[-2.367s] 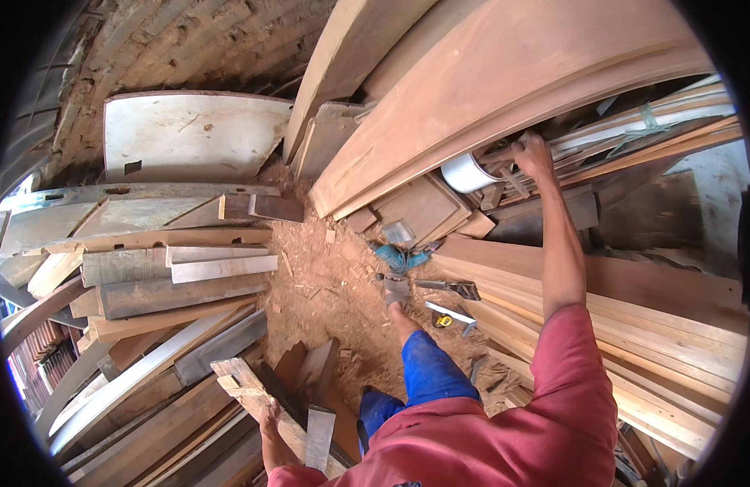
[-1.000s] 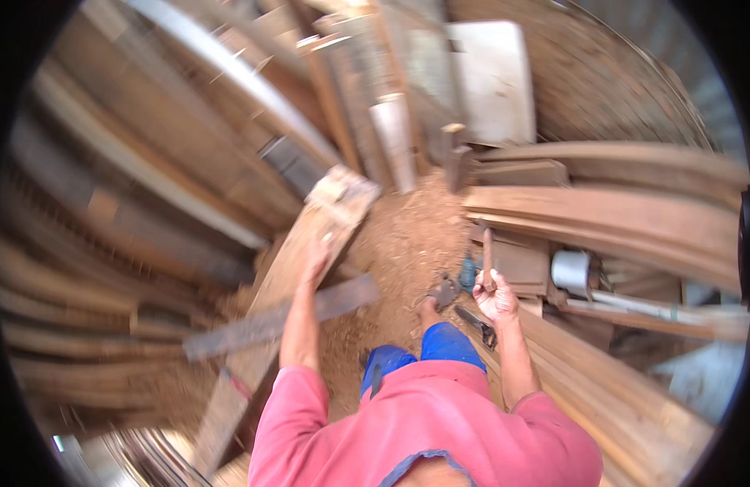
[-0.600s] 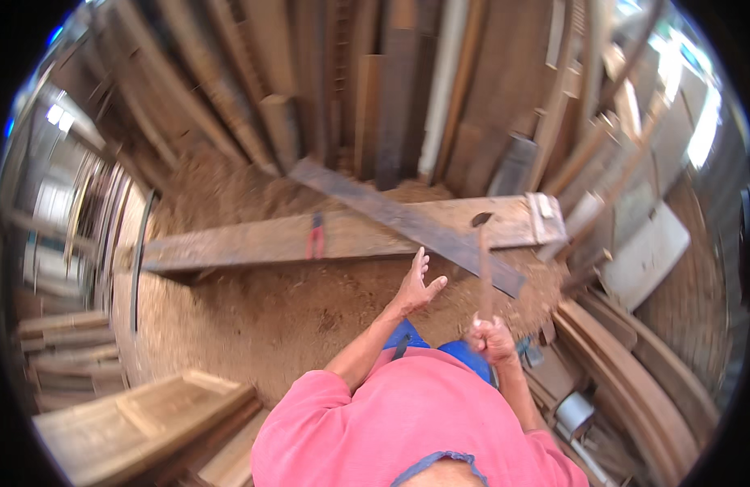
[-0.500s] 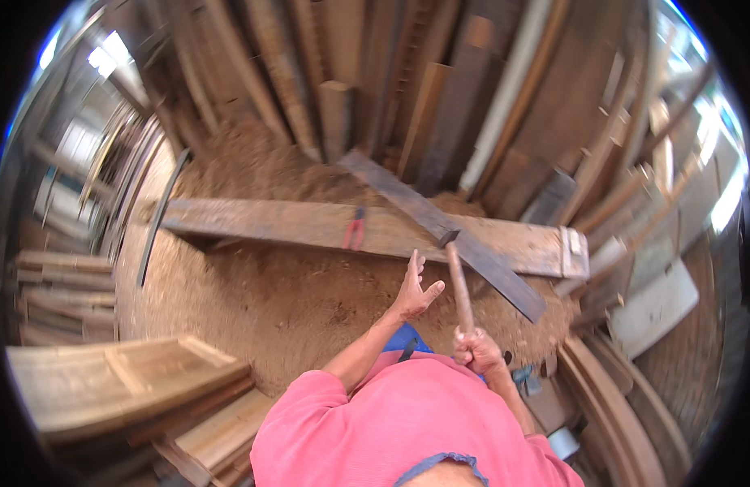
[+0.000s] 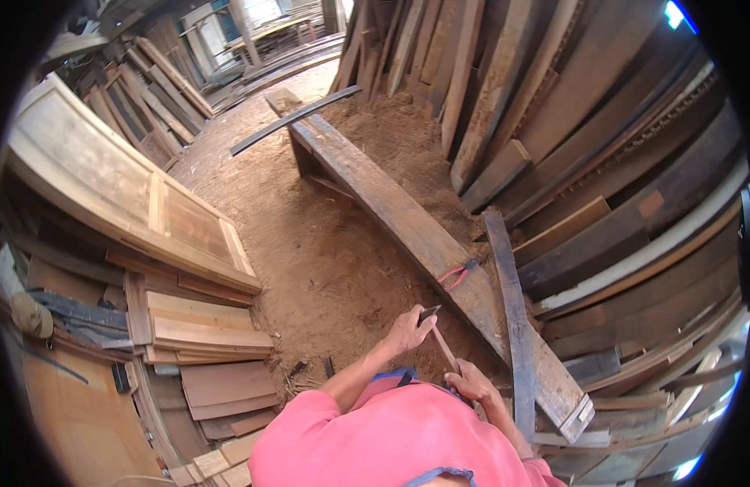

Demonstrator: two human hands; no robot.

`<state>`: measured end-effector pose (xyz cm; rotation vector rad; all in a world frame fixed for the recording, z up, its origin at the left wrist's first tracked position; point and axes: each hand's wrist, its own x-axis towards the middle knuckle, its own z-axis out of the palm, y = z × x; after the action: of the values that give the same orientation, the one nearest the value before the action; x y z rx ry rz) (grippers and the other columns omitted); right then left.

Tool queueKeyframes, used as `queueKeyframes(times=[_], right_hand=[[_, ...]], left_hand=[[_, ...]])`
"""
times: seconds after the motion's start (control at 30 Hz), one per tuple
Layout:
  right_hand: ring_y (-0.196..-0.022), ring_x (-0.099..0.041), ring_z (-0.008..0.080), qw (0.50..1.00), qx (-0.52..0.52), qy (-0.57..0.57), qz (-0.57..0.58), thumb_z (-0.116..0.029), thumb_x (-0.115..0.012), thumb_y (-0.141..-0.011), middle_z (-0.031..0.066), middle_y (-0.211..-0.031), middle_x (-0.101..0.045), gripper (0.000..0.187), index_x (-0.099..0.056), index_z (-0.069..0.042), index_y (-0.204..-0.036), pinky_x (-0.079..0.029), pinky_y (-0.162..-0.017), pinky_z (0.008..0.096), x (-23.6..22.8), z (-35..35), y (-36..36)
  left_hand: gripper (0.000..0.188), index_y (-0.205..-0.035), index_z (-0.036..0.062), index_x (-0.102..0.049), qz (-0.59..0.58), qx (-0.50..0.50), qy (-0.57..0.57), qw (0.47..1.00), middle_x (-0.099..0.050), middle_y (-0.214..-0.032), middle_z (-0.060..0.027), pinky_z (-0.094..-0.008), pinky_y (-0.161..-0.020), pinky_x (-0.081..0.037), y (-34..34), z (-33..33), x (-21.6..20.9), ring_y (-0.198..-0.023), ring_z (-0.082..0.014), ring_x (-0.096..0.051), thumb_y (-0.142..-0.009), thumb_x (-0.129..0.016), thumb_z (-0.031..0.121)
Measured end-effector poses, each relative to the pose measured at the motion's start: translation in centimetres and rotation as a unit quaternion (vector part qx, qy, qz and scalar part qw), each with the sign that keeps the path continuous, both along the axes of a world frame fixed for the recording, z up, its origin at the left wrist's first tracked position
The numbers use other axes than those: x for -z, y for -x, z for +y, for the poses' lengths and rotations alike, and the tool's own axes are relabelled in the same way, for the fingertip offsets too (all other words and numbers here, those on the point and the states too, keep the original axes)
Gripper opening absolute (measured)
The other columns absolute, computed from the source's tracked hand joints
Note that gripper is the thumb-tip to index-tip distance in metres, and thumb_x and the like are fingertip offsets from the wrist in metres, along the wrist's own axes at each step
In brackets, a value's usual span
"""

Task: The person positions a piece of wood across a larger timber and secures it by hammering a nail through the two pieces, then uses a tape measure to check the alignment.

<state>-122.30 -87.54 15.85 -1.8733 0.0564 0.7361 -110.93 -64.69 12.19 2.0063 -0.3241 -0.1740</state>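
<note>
The right hand [image 5: 472, 381] is gripping the hammer [image 5: 437, 337] by its handle, the left hand [image 5: 407, 331] is closing over its partly hidden head, red-handled pliers [image 5: 456, 276] are lying on the long plank [image 5: 391, 211].

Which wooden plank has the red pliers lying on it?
The long thick plank stretching across the sawdust floor. The red-handled pliers rest on its top, beside the darker, thinner board that lies across it. The others lean against the wall.

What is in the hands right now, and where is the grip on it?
A hammer: the right hand grips the lower end of its wooden handle, while the left hand holds it up at the metal head.
</note>
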Motion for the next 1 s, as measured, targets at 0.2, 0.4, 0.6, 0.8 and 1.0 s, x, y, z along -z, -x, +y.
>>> queueKeyframes(times=[0.2,0.4,0.6,0.8,1.0], right_hand=[[-0.062,-0.054,0.0114,0.990,-0.128,-0.038,0.039,-0.028,-0.063,-0.098,0.0016,-0.073,-0.056,0.026,-0.057,-0.003,-0.092,-0.046,-0.057,0.0311,0.7,1.4,-6.2],[-0.066,-0.053,0.0104,0.970,-0.238,-0.033,0.025,-0.029,-0.063,-0.098,0.0000,-0.074,-0.055,0.027,-0.060,-0.003,-0.089,-0.044,-0.059,0.0311,2.4,8.8,-12.6],[-0.066,-0.052,0.0093,0.962,-0.259,-0.075,0.041,-0.027,-0.060,-0.100,-0.0002,-0.075,-0.055,0.025,-0.060,-0.004,-0.090,-0.044,-0.058,0.0289,2.1,18.0,-21.1],[-0.062,-0.052,0.0085,0.961,-0.253,-0.110,0.016,-0.027,-0.059,-0.101,0.0002,-0.074,-0.057,0.025,-0.058,-0.005,-0.091,-0.044,-0.056,0.0276,-0.5,26.7,-29.0],[-0.062,-0.051,0.0075,0.974,-0.175,-0.143,-0.019,-0.027,-0.060,-0.101,-0.0020,-0.073,-0.056,0.023,-0.058,-0.006,-0.092,-0.044,-0.055,0.0263,-2.6,31.4,-33.6]], left_hand=[[0.047,-0.099,0.0017,-0.059,0.077,-0.125,-0.008,0.989,-0.066,-0.080,-0.0267,-0.0508,-0.070,-0.050,3.4,3.0,3.0,-0.081,-0.0443,-0.069,-0.103,-0.054,0.048],[0.050,-0.094,0.0008,-0.060,0.080,-0.267,-0.001,0.960,-0.066,-0.083,-0.0273,-0.0517,-0.074,-0.050,2.0,10.0,5.9,-0.086,-0.0458,-0.068,-0.103,-0.054,0.049],[0.052,-0.095,-0.0009,-0.060,0.093,-0.303,-0.043,0.948,-0.064,-0.084,-0.0301,-0.0544,-0.072,-0.049,-5.0,19.0,2.8,-0.084,-0.0497,-0.065,-0.103,-0.054,0.050],[0.046,-0.092,-0.0006,-0.056,-0.029,-0.316,-0.068,0.946,-0.062,-0.078,-0.0290,-0.0511,-0.065,-0.048,-13.9,27.3,0.0,-0.076,-0.0482,-0.064,-0.104,-0.057,0.044],[0.043,-0.093,0.0017,-0.056,-0.073,-0.291,-0.026,0.954,-0.062,-0.074,-0.0244,-0.0477,-0.061,-0.049,-21.6,30.5,-5.8,-0.070,-0.0418,-0.065,-0.103,-0.058,0.044]])
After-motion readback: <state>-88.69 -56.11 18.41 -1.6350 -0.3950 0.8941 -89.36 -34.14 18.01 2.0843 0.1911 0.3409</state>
